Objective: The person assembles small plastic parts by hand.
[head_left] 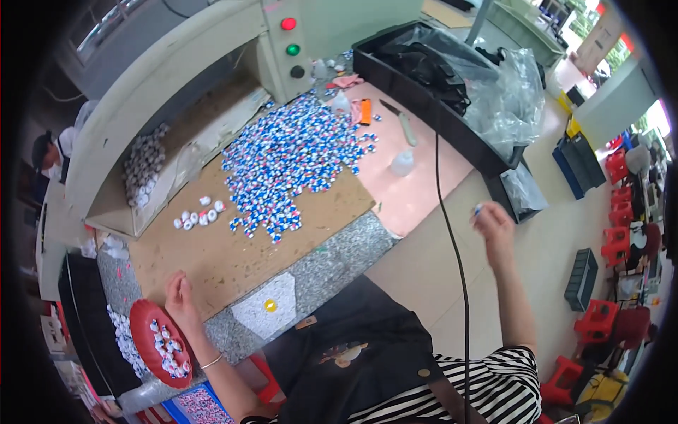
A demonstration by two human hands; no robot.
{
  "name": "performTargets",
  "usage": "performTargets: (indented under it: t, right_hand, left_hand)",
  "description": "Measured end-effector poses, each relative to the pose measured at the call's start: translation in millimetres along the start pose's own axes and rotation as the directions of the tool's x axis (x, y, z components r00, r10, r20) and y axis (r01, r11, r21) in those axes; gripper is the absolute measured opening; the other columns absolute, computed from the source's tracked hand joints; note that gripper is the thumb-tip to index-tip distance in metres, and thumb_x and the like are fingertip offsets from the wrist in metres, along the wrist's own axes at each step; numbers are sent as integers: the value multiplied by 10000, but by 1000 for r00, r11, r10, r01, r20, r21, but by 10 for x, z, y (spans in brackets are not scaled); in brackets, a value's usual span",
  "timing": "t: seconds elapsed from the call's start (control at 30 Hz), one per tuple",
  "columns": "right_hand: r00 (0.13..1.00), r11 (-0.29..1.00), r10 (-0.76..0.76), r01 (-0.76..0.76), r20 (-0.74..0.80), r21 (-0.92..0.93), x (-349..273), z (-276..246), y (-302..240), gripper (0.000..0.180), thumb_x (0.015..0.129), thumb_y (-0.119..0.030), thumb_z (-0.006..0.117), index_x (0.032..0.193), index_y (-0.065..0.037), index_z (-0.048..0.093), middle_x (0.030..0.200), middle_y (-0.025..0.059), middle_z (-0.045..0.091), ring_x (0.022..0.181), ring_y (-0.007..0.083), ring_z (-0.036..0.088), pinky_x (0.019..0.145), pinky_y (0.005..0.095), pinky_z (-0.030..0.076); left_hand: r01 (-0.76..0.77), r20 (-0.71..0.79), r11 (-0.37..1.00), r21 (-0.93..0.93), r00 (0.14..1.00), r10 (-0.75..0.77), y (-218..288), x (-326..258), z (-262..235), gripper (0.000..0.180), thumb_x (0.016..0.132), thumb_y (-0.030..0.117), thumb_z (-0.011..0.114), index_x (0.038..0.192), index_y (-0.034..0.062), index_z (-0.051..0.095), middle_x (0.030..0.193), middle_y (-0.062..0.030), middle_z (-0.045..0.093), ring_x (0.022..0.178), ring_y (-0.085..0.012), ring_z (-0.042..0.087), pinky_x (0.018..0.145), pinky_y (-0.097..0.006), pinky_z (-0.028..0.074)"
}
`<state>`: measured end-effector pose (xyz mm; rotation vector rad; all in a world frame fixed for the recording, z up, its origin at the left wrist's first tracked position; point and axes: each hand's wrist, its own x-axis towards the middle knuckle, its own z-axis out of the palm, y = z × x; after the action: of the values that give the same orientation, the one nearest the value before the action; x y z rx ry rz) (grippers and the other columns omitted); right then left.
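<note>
My right hand point(496, 230) is raised off to the right of the table, its fingertips pinched on a small blue-and-white piece point(478, 209). On the left, my left hand point(181, 302) hovers over the table's edge with its fingers drawn together; whatever is in them is hidden. Just beside it sits a red plastic bowl point(139, 318) with several small white round pieces point(168, 348) marked in colour. A wide heap of small blue, white and red pieces point(289, 152) covers the brown board point(282, 258). Several white round pieces point(201, 215) lie left of the heap.
A grey machine housing point(176, 42) with lit buttons arches over the back left. On a pink sheet point(424, 191) stand a small clear bottle point(402, 162), a knife point(406, 128) and an orange object point(366, 112). A black crate point(466, 138) holds plastic bags. A black cable point(452, 233) hangs down in front.
</note>
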<state>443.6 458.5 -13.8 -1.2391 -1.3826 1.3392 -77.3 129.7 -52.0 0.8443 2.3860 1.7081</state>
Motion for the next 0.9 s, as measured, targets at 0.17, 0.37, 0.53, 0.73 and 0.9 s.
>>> performTargets:
  t: [0.17,0.37,0.53,0.73,0.9]
  right_hand:
    - [994,984,-17,36,-107,175,1208,-194,-664,211,917,-151,592,1053,10,601,981,62,631,905,151,624,801,254,477]
    - [973,861,-33,143,-227,488,3675,-942,-1131,215,904,-30,551,1073,93,501,1033,206,588,946,303,647,791,321,578]
    - [919,890,-138,279,-370,360,3448,-580,-1173,354,900,-37,569,1206,116,481,1126,210,582,995,280,638,812,292,556]
    - [682,815,-539,571,-494,-100,1328,-288,-452,263,965,-173,528,1126,32,561,1069,88,608,949,161,605,848,289,472]
    - [907,889,-333,210,-259,-407,-714,190,753,80,928,-33,515,860,-28,558,813,4,517,758,101,494,711,232,426]
  left_hand:
    - [136,-75,987,-87,987,-143,88,33,-28,206,935,171,597,1072,32,663,1053,0,627,948,-87,565,824,-248,467]
    - [134,-112,982,-132,982,-149,276,116,4,250,938,206,597,1115,38,654,1062,-26,647,974,-91,576,828,-241,459]
    - [175,-160,982,-71,970,-184,296,-134,-183,260,938,217,600,1111,30,650,1019,-20,647,958,-93,577,828,-233,453]
    - [229,-132,973,-21,964,-230,171,-190,-164,293,940,200,594,1105,-39,633,962,-74,655,871,-125,616,793,-253,506]
    - [138,-32,990,3,990,-138,-55,410,252,174,910,104,605,1014,-29,648,894,-31,650,802,-107,600,725,-222,478]
